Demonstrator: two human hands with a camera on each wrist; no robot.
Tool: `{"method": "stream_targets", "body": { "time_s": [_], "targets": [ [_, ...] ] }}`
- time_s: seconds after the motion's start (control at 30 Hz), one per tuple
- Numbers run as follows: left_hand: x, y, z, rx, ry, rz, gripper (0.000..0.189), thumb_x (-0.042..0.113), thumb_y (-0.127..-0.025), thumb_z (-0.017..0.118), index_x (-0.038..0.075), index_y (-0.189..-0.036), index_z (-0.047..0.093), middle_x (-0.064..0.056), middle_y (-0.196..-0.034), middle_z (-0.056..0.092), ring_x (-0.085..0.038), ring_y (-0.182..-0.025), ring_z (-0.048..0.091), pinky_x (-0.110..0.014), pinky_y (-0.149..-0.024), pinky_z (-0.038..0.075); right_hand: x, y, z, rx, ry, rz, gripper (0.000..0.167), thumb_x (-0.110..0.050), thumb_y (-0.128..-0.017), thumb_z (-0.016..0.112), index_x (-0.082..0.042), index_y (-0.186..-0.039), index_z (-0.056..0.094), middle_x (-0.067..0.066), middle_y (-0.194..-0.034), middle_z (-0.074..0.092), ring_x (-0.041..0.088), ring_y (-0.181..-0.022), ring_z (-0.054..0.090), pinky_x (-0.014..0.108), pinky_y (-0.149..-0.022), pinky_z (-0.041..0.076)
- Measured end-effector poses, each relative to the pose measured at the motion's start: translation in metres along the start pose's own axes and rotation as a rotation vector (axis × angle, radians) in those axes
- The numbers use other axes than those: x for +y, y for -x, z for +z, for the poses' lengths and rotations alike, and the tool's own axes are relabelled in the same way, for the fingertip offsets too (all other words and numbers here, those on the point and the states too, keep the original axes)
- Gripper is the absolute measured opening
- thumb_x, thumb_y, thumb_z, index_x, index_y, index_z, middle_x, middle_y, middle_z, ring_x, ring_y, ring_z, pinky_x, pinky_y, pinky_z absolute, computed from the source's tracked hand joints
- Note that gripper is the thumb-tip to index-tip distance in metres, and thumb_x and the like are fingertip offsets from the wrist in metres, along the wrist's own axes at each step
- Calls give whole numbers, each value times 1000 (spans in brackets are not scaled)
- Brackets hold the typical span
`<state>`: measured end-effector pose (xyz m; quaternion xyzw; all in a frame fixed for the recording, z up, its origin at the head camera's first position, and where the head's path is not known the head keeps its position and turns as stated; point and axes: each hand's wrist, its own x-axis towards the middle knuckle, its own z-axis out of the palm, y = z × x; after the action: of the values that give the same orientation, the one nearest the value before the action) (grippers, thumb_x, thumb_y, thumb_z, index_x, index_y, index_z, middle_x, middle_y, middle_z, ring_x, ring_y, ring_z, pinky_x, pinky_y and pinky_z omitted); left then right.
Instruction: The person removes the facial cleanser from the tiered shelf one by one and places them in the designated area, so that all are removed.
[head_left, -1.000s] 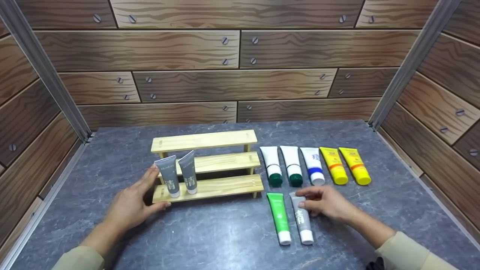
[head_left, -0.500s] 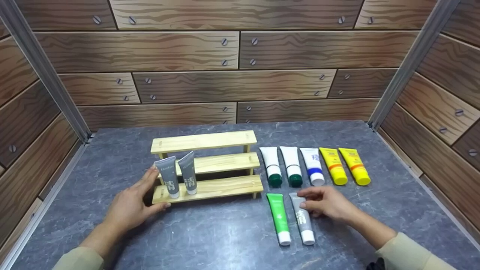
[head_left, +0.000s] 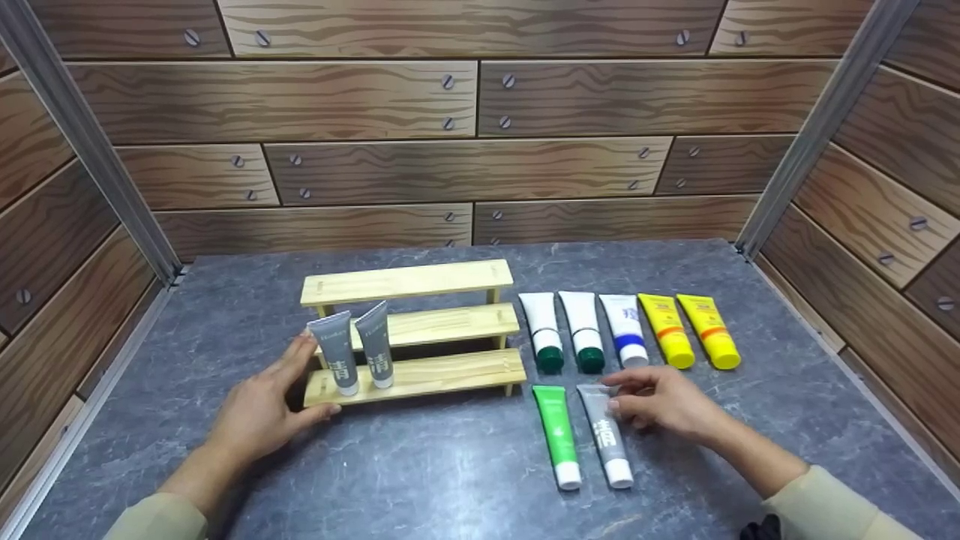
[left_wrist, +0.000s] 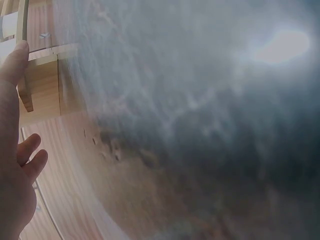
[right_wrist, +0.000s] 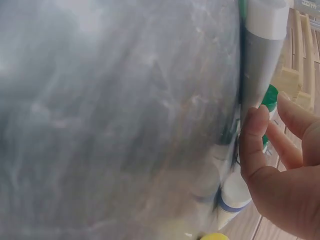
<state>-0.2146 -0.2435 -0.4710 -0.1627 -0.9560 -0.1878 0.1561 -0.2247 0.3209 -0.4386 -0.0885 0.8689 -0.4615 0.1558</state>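
Note:
A three-tier wooden rack (head_left: 442, 375) stands left of centre, with two grey tubes (head_left: 339, 352) upright on its bottom step at the left. My left hand (head_left: 259, 405) rests at the rack's left end. Its thumb touches the front edge of the lowest board, as the left wrist view also shows. My right hand (head_left: 675, 405) is at the upper right edge of a third grey tube (head_left: 604, 431), lying flat with its white cap towards me. The thumb meets that tube's edge in the right wrist view, fingers loosely bent. A green tube (head_left: 556, 431) lies beside it.
Behind them a row of tubes lies right of the rack: two white ones with green caps (head_left: 550, 358), a white one with a blue band (head_left: 624, 330) and two yellow ones (head_left: 667, 330). Wood-patterned walls (head_left: 375, 97) enclose the grey table (head_left: 420, 472).
The grey tube's capped end has swung slightly right. My right hand has drawn a little to the right, off the tube's top face. The left hand and rack have stayed put.

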Motion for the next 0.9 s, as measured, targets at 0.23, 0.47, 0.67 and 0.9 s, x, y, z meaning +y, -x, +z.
{"method": "stream_targets", "body": {
  "time_s": [0.23, 0.47, 0.67, 0.9],
  "targets": [
    [0, 0, 1, 15, 6, 16, 102, 56, -85, 85, 11, -165, 39, -17, -165, 41, -54, -123, 63, -72, -96, 53, -16, 3, -7, 32, 4, -39, 47, -21, -96, 81, 2, -135, 69, 11, -110, 73, 23, -87, 67, 33, -70, 63],
    [-1, 1, 1, 11, 7, 11, 102, 57, -85, 85, 12, -165, 39, -16, -165, 41, -55, -122, 63, -72, -96, 53, -46, 1, -9, 33, 26, -120, 45, -24, -97, 80, -1, -134, 71, 14, -115, 72, 23, -92, 67, 34, -74, 63],
    [-1, 2, 0, -15, 10, -11, 104, 59, -86, 84, 13, -166, 36, -19, -165, 40, -57, -123, 61, -74, -99, 50, -80, -7, 0, 30, 48, -229, 41, -21, -97, 81, -3, -132, 73, 13, -113, 74, 26, -93, 70, 32, -77, 64],
    [0, 0, -1, -46, 3, -19, 105, 62, -87, 80, 14, -168, 32, -16, -169, 34, -58, -123, 60, -75, -101, 49, -127, -18, 8, 51, 78, -342, 36, -16, -97, 80, -4, -131, 74, 9, -111, 76, 22, -93, 69, 26, -75, 61]
  ]
}}
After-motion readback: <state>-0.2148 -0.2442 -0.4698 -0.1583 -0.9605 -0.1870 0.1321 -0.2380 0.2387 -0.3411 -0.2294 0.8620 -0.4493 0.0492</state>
